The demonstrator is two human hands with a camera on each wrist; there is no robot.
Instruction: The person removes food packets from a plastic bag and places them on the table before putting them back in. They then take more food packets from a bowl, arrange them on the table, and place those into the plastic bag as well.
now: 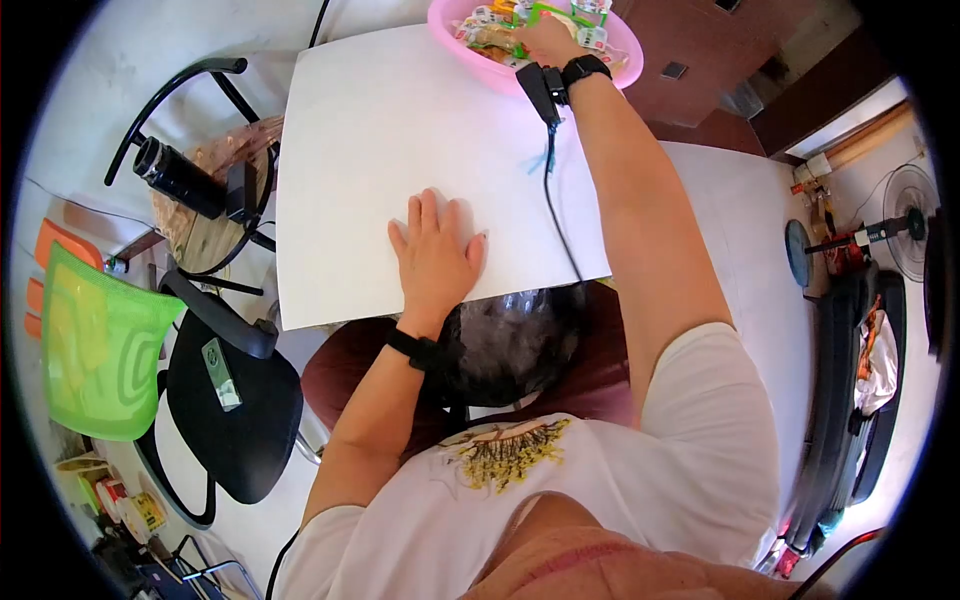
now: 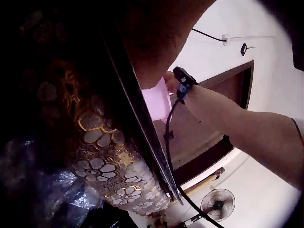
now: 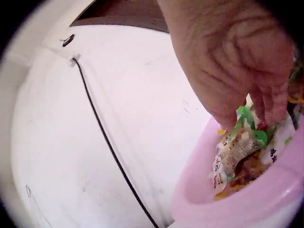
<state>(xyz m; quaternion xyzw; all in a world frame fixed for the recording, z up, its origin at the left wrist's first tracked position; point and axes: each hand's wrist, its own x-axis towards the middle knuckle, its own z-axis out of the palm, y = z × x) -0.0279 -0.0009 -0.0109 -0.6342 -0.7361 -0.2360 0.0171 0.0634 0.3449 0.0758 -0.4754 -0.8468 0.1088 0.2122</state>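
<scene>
My left hand (image 1: 437,255) rests flat on the white tabletop (image 1: 370,130) near its front edge, fingers spread, holding nothing. My right hand (image 1: 552,42) is down inside a pink basin (image 1: 480,68) at the far edge of the table. Small plastic snack packets (image 1: 490,40) with white, green and brown printing fill the basin. In the right wrist view, the right hand (image 3: 237,61) bends over them and pinches a green-and-white snack packet (image 3: 240,147), whose corner rises between thumb and fingers. The fingertips are partly hidden among the packets.
A black plastic bag (image 1: 510,345) is between the person's legs, below the table edge. A black cable (image 1: 550,200) hangs from the right wrist across the table. To the left stand a green-backed chair (image 1: 110,340) and another chair bearing a black bottle (image 1: 178,178).
</scene>
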